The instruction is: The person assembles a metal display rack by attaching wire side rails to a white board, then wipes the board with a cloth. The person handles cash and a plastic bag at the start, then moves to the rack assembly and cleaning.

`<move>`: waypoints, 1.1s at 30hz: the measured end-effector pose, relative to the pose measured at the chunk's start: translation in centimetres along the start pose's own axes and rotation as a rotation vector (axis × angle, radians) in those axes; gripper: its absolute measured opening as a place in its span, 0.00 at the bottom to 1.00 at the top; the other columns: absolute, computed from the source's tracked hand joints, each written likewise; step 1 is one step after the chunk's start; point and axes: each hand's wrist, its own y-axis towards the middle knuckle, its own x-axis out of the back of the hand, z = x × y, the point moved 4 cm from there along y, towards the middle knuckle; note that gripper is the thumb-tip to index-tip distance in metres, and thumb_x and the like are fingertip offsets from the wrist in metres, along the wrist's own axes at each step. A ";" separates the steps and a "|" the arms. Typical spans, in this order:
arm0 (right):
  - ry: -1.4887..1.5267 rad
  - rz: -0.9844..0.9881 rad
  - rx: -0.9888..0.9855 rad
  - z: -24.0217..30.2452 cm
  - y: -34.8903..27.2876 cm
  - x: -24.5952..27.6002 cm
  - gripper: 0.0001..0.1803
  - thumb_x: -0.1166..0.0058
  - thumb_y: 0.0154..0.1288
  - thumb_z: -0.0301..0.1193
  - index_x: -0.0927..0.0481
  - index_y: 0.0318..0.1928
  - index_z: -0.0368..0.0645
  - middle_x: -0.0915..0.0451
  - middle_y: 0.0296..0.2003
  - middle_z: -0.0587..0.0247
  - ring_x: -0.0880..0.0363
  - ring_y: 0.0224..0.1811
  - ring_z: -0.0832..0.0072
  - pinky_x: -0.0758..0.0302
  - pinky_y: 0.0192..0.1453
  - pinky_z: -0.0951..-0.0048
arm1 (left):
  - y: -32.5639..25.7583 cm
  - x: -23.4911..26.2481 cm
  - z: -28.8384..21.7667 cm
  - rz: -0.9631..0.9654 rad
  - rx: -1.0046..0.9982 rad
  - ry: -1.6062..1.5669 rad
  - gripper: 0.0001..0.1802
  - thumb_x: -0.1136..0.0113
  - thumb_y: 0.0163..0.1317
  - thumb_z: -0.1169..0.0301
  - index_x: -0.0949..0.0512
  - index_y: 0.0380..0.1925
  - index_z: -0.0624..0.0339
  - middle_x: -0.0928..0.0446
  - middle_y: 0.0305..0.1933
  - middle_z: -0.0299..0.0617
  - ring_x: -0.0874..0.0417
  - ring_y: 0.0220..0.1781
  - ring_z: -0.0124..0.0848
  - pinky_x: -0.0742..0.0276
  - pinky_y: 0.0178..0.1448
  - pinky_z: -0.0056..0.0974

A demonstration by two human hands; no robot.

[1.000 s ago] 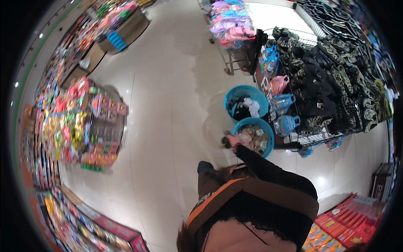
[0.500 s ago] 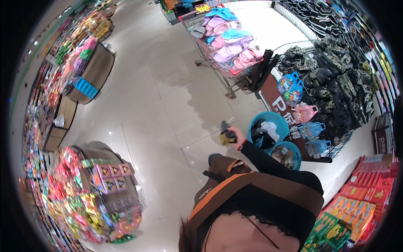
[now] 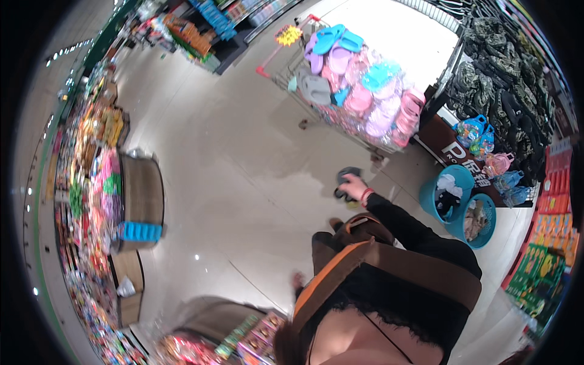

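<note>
My right hand (image 3: 353, 187), with a red band at the wrist, reaches out over the floor. It is closed on a dark grey cloth bundle (image 3: 347, 174) that looks like socks; an olive bit shows below the fingers. A brown bag (image 3: 365, 230) with orange trim hangs at my front, just under that forearm. Low beside my body, my left hand (image 3: 297, 280) shows only as a small smeared patch, its fingers not readable.
To the right stand two blue baskets (image 3: 431, 198) of folded cloth pieces. Ahead is a cart (image 3: 292, 76) heaped with pink, purple and blue slippers (image 3: 359, 97). Dark shoes (image 3: 493, 79) fill a rack beyond. A curved wooden counter (image 3: 143, 194) stands left; candy (image 3: 188, 350) lies on a near display.
The view has turned and moved, so the cart looks nearer and the baskets lie farther right. My right hand still holds the cloth bundle. My left hand has come into view.
</note>
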 end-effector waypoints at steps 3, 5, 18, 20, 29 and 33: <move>-0.105 0.210 0.335 12.8 6.8 -7.4 0.22 0.43 0.60 0.30 0.23 0.56 0.46 0.19 0.48 0.48 0.20 0.51 0.53 0.23 0.54 0.59 | 5.5 -0.2 -3.5 0.109 0.134 0.130 0.24 0.52 0.72 0.50 0.29 0.62 0.49 0.20 0.50 0.41 0.18 0.45 0.32 0.22 0.42 0.40; -0.210 0.138 0.566 21.3 12.0 -10.3 0.20 0.45 0.61 0.27 0.24 0.55 0.49 0.21 0.45 0.50 0.21 0.47 0.50 0.24 0.51 0.56 | 9.8 0.5 -7.7 0.147 0.179 0.184 0.24 0.51 0.72 0.51 0.29 0.61 0.49 0.20 0.50 0.42 0.18 0.45 0.32 0.22 0.43 0.40; -0.292 -0.379 0.881 50.6 44.5 -15.2 0.23 0.50 0.55 0.14 0.24 0.53 0.43 0.24 0.55 0.59 0.23 0.55 0.58 0.25 0.57 0.63 | 52.9 16.1 -62.3 0.046 0.005 0.312 0.22 0.50 0.71 0.52 0.27 0.58 0.52 0.20 0.50 0.42 0.19 0.49 0.33 0.23 0.47 0.41; -0.149 -0.572 0.819 51.2 48.9 -13.9 0.27 0.50 0.57 0.15 0.27 0.59 0.41 0.23 0.55 0.56 0.24 0.59 0.61 0.28 0.62 0.64 | 60.0 17.2 -77.5 -0.009 -0.141 0.278 0.22 0.49 0.71 0.52 0.27 0.58 0.53 0.20 0.49 0.42 0.19 0.49 0.33 0.23 0.48 0.41; 0.903 -0.472 0.424 47.8 81.2 -11.2 0.22 0.59 0.78 0.45 0.32 0.65 0.48 0.27 0.61 0.64 0.30 0.65 0.72 0.34 0.70 0.66 | 75.4 2.5 -127.6 0.137 -0.984 0.045 0.27 0.50 0.73 0.51 0.30 0.64 0.53 0.21 0.50 0.39 0.20 0.48 0.27 0.28 0.45 0.31; 1.833 -0.097 0.574 49.4 90.0 -8.5 0.25 0.55 0.72 0.57 0.27 0.56 0.54 0.24 0.55 0.71 0.27 0.61 0.69 0.34 0.69 0.53 | 79.6 -8.9 -122.9 0.621 -0.514 0.252 0.25 0.60 0.77 0.58 0.37 0.68 0.58 0.26 0.57 0.46 0.23 0.54 0.34 0.23 0.46 0.36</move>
